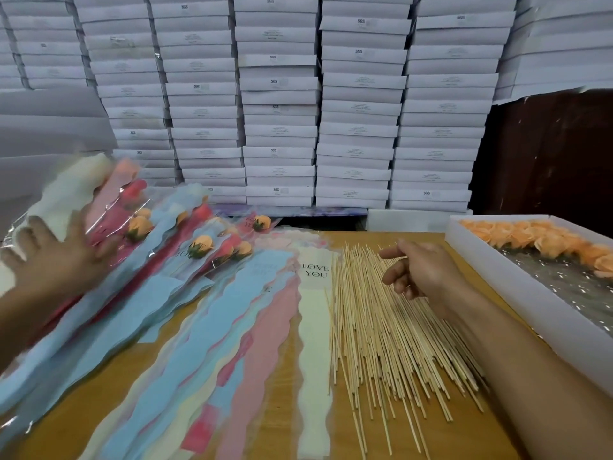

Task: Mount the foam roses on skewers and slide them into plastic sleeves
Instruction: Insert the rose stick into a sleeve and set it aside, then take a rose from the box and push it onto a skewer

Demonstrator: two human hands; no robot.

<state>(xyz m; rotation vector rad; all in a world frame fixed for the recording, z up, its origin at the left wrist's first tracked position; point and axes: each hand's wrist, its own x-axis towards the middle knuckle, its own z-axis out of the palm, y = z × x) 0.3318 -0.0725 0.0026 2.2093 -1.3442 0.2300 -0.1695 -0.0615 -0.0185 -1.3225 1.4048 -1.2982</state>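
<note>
Two-handed, working over a wooden bench [457, 439].

Laying the left hand [49, 257] against a cream plastic sleeve [73, 194] at the far left, fingers spread wide and fairly straight, not curling round anything; blurring badly here, so not telling the finer contact.

Resting that cream sleeve on top of a slanting heap of filled sleeves [166, 260] in blue, pink and red, each showing an orange or coral foam rose with a green base behind clear plastic.

Holding the right hand [418, 270] just above the far end of a loose spread of bamboo skewers [381, 327], palm down, index finger pointing left, the other fingers hanging loosely bent, gripping nothing; not telling whether a fingertip is touching a stick.

Keeping the skewers lying roughly parallel, running from the bench's far side toward the near edge, fanning out at the near end.

Lying between heap and skewers, fanned flat and overlapping: empty sleeves [248, 327] with wavy edges in blue, yellow, pink and red, plus a white sleeve [315, 310] printed "LOVE YOU" just beside the skewers, touching the nearest ones.

Sitting at the right edge of the bench: a shallow white tray [517, 293], holding unmounted orange foam roses [547, 244] packed along its far side on crinkled clear film.

Rising behind the bench: columns of flat white boxes [282, 111], some marked "SGS".
</note>
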